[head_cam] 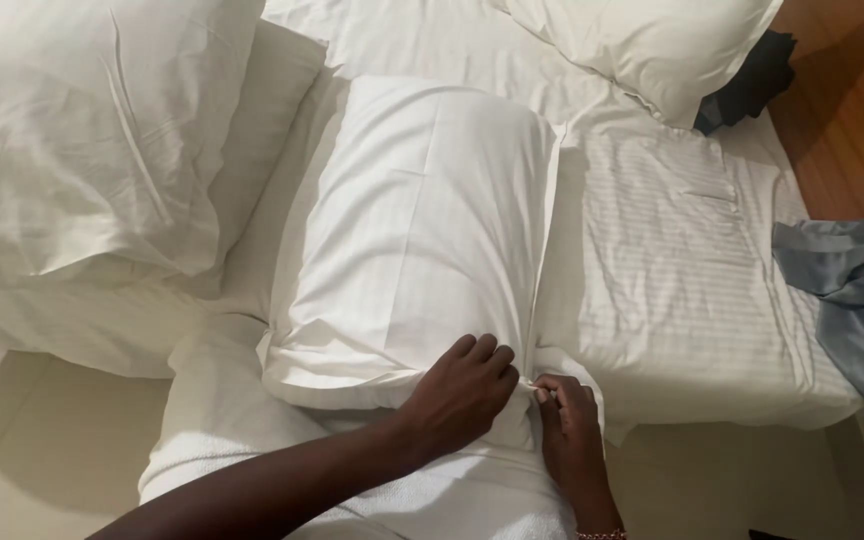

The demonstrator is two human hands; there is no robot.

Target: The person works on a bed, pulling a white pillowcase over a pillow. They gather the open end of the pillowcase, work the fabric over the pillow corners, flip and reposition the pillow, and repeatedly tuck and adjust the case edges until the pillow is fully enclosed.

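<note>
The left hand (462, 385) pressed on the near end of the white pillow (422, 230), fingers curled into its pillowcase. The right hand (570, 430) pinched the pillowcase edge just beside it (fingertips nearly touching). The pillow lay mid-bed on the striped white sheet (662, 270), two more pillows (82, 130) far left and one at far right, a grey cloth (857, 290) at right.
</note>
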